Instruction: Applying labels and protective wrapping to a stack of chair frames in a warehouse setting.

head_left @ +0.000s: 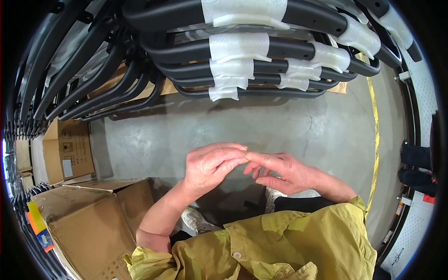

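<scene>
My left hand [212,165] and my right hand [280,171] meet in front of me, above a grey concrete floor [280,126]. The left fingers pinch the tip of a right finger. The right hand lies flat with its fingers stretched toward the left, and no object shows in either hand. Both forearms are bare, coming out of rolled yellow-green shirt sleeves [298,242]. White shoes [196,219] show below the hands.
A stack of black curved tube frames [261,51] with white foam wrapping [238,46] fills the top. More black frames [70,60] fan out at upper left. Open cardboard boxes [93,219] stand at lower left. A yellow floor line [375,135] runs down the right.
</scene>
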### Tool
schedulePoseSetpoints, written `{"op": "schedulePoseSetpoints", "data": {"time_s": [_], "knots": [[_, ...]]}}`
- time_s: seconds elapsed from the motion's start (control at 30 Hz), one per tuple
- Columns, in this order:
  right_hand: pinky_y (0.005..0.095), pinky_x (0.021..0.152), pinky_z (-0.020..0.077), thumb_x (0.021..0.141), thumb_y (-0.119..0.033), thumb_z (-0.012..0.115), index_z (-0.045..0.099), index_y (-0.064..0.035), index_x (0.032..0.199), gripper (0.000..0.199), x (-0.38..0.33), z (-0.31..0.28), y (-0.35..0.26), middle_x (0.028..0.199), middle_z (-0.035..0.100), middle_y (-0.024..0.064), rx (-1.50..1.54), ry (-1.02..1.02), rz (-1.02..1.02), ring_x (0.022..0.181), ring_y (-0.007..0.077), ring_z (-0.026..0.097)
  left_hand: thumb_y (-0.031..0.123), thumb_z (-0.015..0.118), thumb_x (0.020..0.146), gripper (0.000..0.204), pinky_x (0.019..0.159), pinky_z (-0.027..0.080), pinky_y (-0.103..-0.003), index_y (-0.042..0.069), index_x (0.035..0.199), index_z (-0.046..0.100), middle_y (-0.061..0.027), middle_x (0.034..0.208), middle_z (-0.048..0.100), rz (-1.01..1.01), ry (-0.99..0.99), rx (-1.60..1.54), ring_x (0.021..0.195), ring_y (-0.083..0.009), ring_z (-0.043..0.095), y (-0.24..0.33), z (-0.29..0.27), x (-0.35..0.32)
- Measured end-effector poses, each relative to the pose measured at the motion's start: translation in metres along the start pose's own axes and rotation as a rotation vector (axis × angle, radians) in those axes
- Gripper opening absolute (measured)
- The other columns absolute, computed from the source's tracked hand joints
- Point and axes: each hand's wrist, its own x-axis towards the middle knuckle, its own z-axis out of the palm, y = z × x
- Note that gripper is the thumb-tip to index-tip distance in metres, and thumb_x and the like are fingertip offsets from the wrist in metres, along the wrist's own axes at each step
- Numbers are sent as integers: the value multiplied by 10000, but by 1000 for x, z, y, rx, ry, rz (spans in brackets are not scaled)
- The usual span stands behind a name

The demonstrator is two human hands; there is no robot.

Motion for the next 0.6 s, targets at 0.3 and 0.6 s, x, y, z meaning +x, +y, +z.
{"op": "schedulePoseSetpoints", "data": {"time_s": [0.3, 0.6], "knots": [[358, 532, 456, 743, -42, 538, 168, -177, 1300, 683, 2, -2, -11, 866, 522, 82, -403, -19, -40, 696, 263, 534, 69, 632, 682, 71, 541, 489, -254, 45, 721, 578, -74, 790, 625, 34, 5, 14, 666, -195, 611, 0, -4, -6], [317, 613, 493, 734, 29, 530, 151, -107, 1307, 700, 4, 0, -13, 947, 551, 102, -129, -26, 2, 744, 223, 565, 56, 621, 708, 72, 544, 488, -246, 27, 754, 573, -103, 806, 618, 10, 191, -39, 657, -182, 609, 0, 10, -8]]}}
